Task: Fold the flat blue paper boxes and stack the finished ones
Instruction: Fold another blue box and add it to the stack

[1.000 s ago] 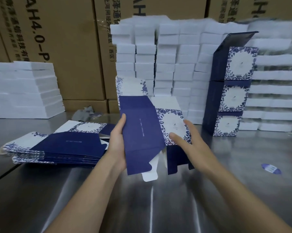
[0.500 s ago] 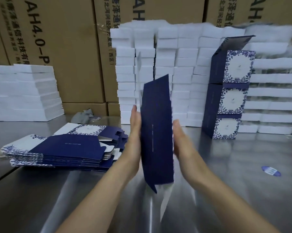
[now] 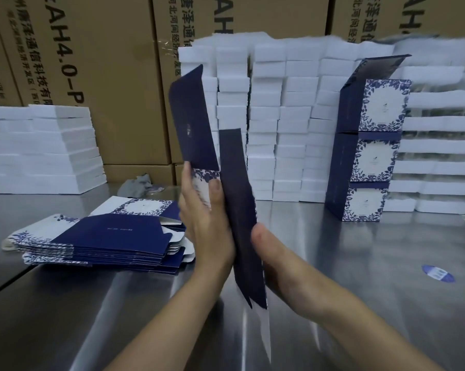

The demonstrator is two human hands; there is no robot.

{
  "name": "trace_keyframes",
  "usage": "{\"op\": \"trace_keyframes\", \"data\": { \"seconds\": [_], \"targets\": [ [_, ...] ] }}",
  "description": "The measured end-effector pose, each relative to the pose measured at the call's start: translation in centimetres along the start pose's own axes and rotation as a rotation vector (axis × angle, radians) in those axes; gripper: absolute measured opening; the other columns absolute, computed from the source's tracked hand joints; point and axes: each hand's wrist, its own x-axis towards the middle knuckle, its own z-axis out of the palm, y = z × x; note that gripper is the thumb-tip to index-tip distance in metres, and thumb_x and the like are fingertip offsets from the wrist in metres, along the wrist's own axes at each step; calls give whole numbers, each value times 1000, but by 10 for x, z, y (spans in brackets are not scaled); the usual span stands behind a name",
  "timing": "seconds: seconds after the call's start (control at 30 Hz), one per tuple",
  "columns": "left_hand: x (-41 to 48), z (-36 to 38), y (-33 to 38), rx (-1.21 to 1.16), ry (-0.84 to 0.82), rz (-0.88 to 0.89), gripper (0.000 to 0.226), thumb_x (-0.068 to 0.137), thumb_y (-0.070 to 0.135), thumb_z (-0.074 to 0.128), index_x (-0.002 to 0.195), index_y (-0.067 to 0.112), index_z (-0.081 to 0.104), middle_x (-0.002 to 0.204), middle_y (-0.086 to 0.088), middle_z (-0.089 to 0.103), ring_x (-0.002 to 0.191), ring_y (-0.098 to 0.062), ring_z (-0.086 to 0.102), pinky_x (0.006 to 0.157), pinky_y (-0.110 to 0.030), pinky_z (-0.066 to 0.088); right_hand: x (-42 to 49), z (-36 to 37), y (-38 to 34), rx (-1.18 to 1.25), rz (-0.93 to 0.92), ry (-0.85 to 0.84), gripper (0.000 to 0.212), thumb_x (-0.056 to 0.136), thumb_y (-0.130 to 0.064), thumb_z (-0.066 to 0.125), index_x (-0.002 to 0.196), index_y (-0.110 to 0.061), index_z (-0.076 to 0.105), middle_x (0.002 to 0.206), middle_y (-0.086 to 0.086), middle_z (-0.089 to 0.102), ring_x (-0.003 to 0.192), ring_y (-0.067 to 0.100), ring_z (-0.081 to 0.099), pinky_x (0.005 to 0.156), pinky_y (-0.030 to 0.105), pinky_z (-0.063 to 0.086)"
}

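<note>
Opening up one box blank [image 3: 239, 210]: forming step, early, no box shape yet. The blank stands upright and nearly edge-on between the two hands, its lower end hanging below the wrists and clear of the steel table [image 3: 359, 290]. A long dark flap leans away above the left hand's fingertips.

Left hand [image 3: 207, 218] pinches it, thumb on the floral panel, fingers behind. Right hand [image 3: 271, 250] lies against the opposite face. Its fingers are hidden by the card, so cannot tell if they are flat or curled.

Next move, as I judge it: pull the faces apart into a square tube, then tuck the bottom flaps. That calls for a firm hold on both sides and thumbs kept off the creases.

Pile of flat blanks [image 3: 100, 236] lies just left of the left hand. Stack of finished boxes [image 3: 365, 156], three high with the top lid open, stands well beyond the right hand. White foam blocks [image 3: 279, 116] are behind the hands, cartons [image 3: 105, 76] behind those.
</note>
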Motion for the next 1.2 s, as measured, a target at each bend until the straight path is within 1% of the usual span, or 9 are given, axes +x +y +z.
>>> {"op": "trace_keyframes", "data": {
  "seconds": [0.1,0.23,0.37,0.5,0.67,0.83,0.97,1.1,1.2],
  "targets": [
    [8,-10,-6,143,126,46,77,89,77,39,160,50,25,166,11,34,150,-15,29,111,-43,25,-3,1,-11,-261,-21,81,38,104,-47,66,141,-43,61,138,-17,68,131,6,62,102,21,52],
    [17,-17,-17,164,84,18,75,92,74,55,156,58,20,152,9,48,142,-14,44,112,-49,35,-9,-29,-26,-231,-64,492,24,93,-31,78,110,-14,79,110,4,82,103,21,79,83,31,64],
    [43,-33,-29,-33,-201,-233,76,94,35,80,154,51,37,127,1,72,119,-15,69,102,-41,52,-30,-80,-34,-192,-6,742,22,86,-32,78,103,-19,84,111,9,81,101,29,79,84,39,65],
    [54,-44,-46,28,-614,-467,49,81,39,87,127,28,74,120,3,80,112,-20,76,91,-36,59,-43,-104,-17,-141,72,786,25,84,-34,81,105,-23,84,115,10,80,104,30,79,82,36,65],
    [50,-43,-58,-99,-644,-586,69,65,26,99,126,12,72,119,-10,79,109,-29,77,93,-43,62,-41,-109,-4,-93,107,705,27,84,-35,82,108,-22,83,117,11,80,106,32,78,84,38,65],
    [27,-20,-52,248,-389,-165,13,85,21,89,95,24,80,92,8,83,86,-12,80,82,-34,62,-24,-85,5,-626,-20,782,17,103,-19,69,89,-26,77,91,-17,80,85,6,77,74,19,60],
    [1,-5,-43,403,-261,45,16,89,31,84,78,35,73,79,18,79,76,-3,75,73,-28,59,-11,-58,12,-1174,-137,847,26,103,-28,62,80,-37,58,67,-24,66,71,-6,62,61,9,43],
    [36,-28,-33,-6,-427,-350,21,85,16,87,106,16,81,100,-1,83,91,-21,81,83,-44,65,-23,-84,-12,-555,-54,796,9,100,-21,72,94,-19,78,90,-11,81,85,13,79,70,26,60],
    [48,-43,-34,-288,-656,-600,37,77,14,91,112,12,82,116,-16,79,100,-31,79,75,-42,65,-40,-100,-23,93,70,635,33,90,-26,81,117,-7,78,114,15,80,99,32,79,75,41,64]
  ]
}}
